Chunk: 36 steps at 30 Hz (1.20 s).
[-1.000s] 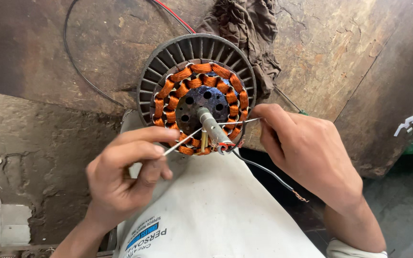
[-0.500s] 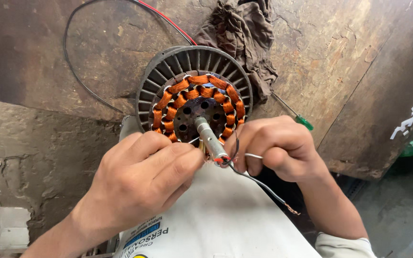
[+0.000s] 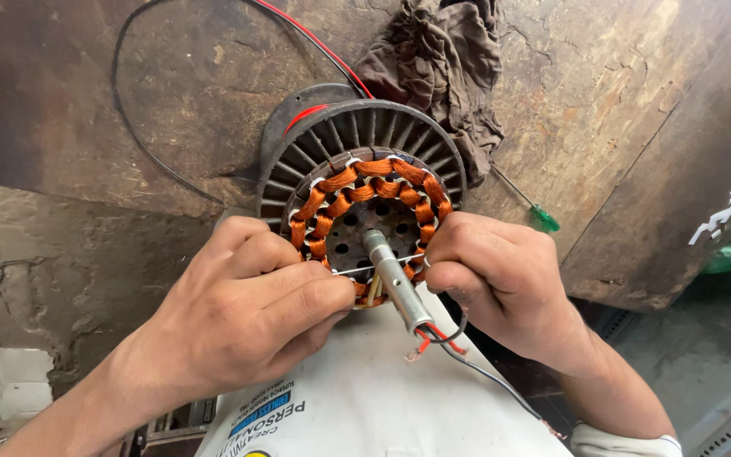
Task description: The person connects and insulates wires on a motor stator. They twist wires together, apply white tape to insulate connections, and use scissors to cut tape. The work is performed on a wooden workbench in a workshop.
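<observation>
Fan motor [image 3: 365,182]: round, dark finned rim, ring of orange copper coils, propped against a worn wooden board [image 3: 636,127]; metal shaft [image 3: 395,283] sticking out of its centre.
Thin wire [image 3: 374,267]: stretched across the shaft, just below the coils.
Left hand [image 3: 239,317]: left of the shaft, fingers pinched on one end of the wire.
Right hand [image 3: 492,283]: right of the shaft, curled tight on the other end.
Red and black leads [image 3: 433,338]: at the shaft's tip.
Brown rag [image 3: 442,68]: above the motor.
Green-handled screwdriver [image 3: 539,216]: right of the motor.
White sack [image 3: 365,398]: beneath the shaft.
</observation>
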Tool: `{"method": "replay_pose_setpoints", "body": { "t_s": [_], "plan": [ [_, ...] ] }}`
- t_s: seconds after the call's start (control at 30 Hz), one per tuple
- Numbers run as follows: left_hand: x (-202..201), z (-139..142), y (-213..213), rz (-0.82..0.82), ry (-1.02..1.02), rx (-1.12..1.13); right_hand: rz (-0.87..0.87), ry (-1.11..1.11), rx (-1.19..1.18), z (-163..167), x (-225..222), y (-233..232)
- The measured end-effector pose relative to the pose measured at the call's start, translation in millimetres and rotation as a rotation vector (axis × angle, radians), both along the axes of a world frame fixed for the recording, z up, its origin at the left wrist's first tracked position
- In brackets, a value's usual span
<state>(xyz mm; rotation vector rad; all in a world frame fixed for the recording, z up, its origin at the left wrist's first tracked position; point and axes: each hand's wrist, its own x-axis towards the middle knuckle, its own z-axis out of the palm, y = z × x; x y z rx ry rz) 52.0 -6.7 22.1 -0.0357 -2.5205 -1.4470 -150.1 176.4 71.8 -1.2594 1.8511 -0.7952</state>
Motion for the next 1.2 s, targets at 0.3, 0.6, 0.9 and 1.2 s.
{"method": "replay_pose_setpoints", "body": {
  "t_s": [0.3,0.6,0.9,1.2],
  "plan": [
    [1.2,-0.8,-2.3,0.036,-0.003,0.039,-0.065,0.035,-0.002,-0.2,4.1,0.7],
    [8.6,3.1,5.9,0.139,-0.004,0.089,-0.206,-0.236,-0.156,-11.3,4.7,21.1],
    [20.5,31.2,16.8,0.259,-0.081,0.250,0.071,0.091,-0.234,4.8,14.3,28.9],
    [20.3,61.2,6.5,0.202,0.092,-0.221,0.225,0.340,-0.234,31.3,30.1,6.5]
  ]
}}
